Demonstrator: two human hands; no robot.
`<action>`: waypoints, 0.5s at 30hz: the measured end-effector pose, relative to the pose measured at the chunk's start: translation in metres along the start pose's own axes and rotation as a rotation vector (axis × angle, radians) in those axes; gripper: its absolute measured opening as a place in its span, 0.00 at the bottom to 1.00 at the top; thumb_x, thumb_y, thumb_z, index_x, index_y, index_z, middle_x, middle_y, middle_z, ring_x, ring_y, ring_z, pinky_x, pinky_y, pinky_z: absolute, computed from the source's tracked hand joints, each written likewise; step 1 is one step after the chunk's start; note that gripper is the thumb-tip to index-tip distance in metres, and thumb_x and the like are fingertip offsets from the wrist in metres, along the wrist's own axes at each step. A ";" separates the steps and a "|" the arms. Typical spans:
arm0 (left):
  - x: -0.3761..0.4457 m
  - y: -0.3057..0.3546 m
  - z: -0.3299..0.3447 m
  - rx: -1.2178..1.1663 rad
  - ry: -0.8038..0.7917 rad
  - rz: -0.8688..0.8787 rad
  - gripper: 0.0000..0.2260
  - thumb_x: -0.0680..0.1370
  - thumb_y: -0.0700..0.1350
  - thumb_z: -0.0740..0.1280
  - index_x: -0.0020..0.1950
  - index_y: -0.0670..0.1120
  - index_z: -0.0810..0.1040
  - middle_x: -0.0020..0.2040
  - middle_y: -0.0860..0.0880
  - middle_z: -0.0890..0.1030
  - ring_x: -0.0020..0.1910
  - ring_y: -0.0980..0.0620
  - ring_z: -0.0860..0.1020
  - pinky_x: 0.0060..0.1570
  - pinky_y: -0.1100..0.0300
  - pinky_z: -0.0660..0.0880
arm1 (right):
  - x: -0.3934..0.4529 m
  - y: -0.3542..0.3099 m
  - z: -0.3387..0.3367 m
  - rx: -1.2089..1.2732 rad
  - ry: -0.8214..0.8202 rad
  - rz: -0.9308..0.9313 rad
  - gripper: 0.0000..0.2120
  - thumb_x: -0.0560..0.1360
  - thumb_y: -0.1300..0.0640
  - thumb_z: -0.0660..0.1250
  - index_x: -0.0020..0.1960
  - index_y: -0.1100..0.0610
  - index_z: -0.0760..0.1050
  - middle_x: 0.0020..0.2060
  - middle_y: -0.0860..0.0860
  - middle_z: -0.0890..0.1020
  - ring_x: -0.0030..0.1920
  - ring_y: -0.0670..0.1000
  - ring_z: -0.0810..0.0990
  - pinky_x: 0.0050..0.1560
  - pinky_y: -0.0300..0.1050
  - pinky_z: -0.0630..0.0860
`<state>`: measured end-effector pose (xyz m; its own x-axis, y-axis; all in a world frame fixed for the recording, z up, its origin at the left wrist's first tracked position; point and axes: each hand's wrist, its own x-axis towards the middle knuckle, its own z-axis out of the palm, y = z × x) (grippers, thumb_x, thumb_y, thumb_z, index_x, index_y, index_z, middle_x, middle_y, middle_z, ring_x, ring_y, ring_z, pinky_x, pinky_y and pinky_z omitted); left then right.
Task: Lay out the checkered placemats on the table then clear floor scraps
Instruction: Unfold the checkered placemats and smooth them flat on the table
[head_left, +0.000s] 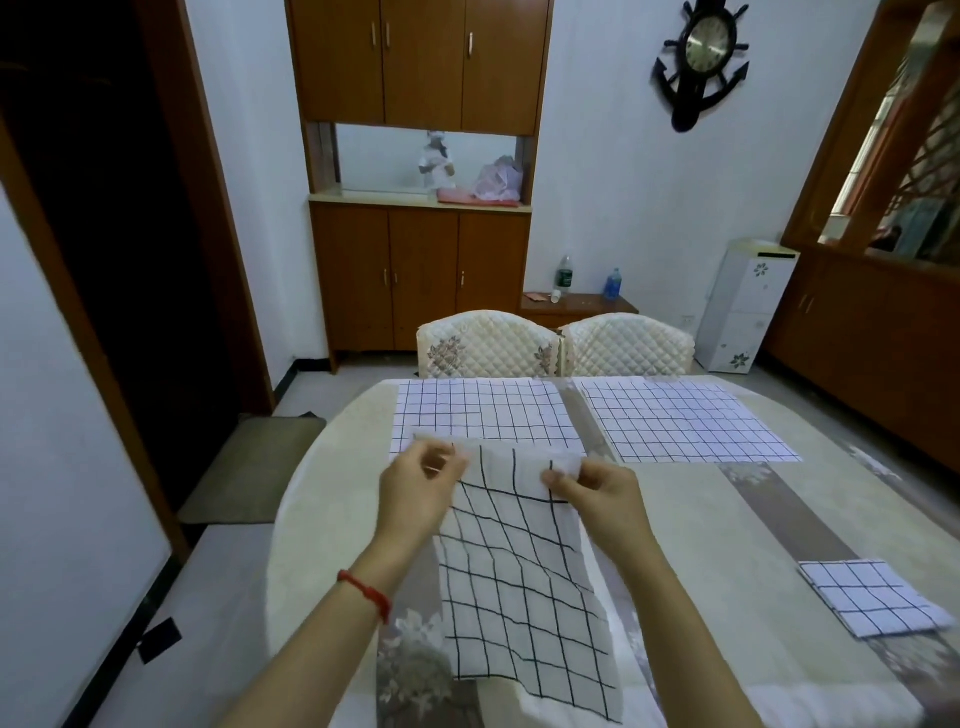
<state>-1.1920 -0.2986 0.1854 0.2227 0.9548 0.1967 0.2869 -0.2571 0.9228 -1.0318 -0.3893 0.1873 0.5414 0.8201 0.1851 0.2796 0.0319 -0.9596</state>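
Head view: two placemats already lie flat at the far side of the table (727, 525), the left mat (483, 410) and the right mat (680, 421), side by side with a gap between them, in front of two quilted chairs (556, 343). A third mat (524, 571) is in the air, mid-unfolding. The left hand (421, 483) pinches its upper left edge and the right hand (592, 486) pinches its upper right edge, both with fingers curled on the cloth, and the rest hangs down toward the near table edge. A fourth mat (872, 597) sits folded near the right edge, untouched.

So the laying-out looks roughly half done: the held mat needs spreading on the near side, then the folded one. The floor part has not begun; a small dark scrap (158, 639) lies on the floor at lower left, and I cannot tell whether there are others.

The table has a rounded end and a pale cover with grey-brown floral bands. Beyond it stand a wooden cabinet (415, 208) against a white wall, an anchor-shaped clock (701, 57), a low stand with bottles (587, 283), and a white dispenser (743, 306). A doormat (249, 467) lies by the dark doorway at left.
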 end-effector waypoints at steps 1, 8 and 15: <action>-0.006 0.002 0.006 -0.032 -0.060 -0.001 0.09 0.74 0.49 0.68 0.43 0.43 0.79 0.38 0.49 0.80 0.40 0.50 0.78 0.41 0.61 0.74 | 0.001 0.000 0.005 -0.043 -0.007 -0.022 0.11 0.69 0.61 0.72 0.29 0.58 0.76 0.20 0.43 0.75 0.26 0.40 0.73 0.33 0.34 0.72; -0.017 0.022 0.014 -0.309 -0.213 -0.266 0.18 0.74 0.56 0.65 0.34 0.42 0.77 0.32 0.46 0.81 0.33 0.49 0.79 0.35 0.59 0.77 | -0.005 0.001 0.030 -0.373 -0.059 -0.234 0.17 0.68 0.57 0.73 0.27 0.57 0.67 0.23 0.47 0.67 0.27 0.45 0.64 0.31 0.37 0.62; -0.014 0.007 0.008 -0.387 -0.266 -0.305 0.09 0.76 0.44 0.66 0.39 0.41 0.77 0.39 0.43 0.81 0.33 0.51 0.82 0.33 0.60 0.79 | -0.009 0.004 0.034 -0.299 -0.156 -0.198 0.12 0.67 0.58 0.73 0.28 0.51 0.74 0.25 0.48 0.79 0.28 0.43 0.71 0.32 0.34 0.66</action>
<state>-1.1854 -0.3154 0.1862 0.4254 0.8938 -0.1420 0.0237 0.1459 0.9890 -1.0626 -0.3771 0.1749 0.3330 0.8926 0.3041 0.5977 0.0496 -0.8002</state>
